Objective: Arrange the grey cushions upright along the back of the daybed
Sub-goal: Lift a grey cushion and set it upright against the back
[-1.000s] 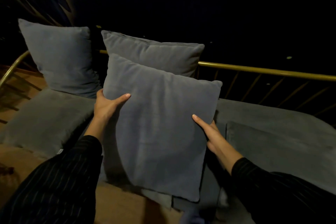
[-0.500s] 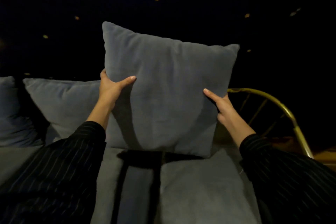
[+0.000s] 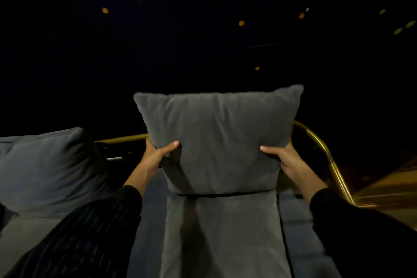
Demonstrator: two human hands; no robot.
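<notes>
I hold a square grey cushion [image 3: 217, 142] of soft, velvety fabric upright between my two hands, its face toward me and its top corners pulled into small points. My left hand [image 3: 155, 157] clamps its left edge, thumb pressed across the front so the cloth dents and folds under it, fingers hidden behind. My right hand [image 3: 283, 160] grips the right edge the same way, thumb on the front, the rest wrapped out of sight. The plump filling creases in shallow wrinkles between my thumbs.

The cushion's lower edge sits just at the far end of a flat grey cushion [image 3: 222, 235] of the same napped cloth lying below my grip, on the darker grey padded seat of the daybed [image 3: 297, 232]. Behind the held cushion runs a rounded brass-coloured metal rail [image 3: 325, 153], curving down past my right wrist; the cushion hides its middle stretch. Off to the left of my left forearm, another plump grey cushion [image 3: 48, 165] leans upright against the same rail. My dark pinstriped sleeves [image 3: 90, 232] cover both forearms. Beyond the rail everything is black, dotted with small blurred lights.
</notes>
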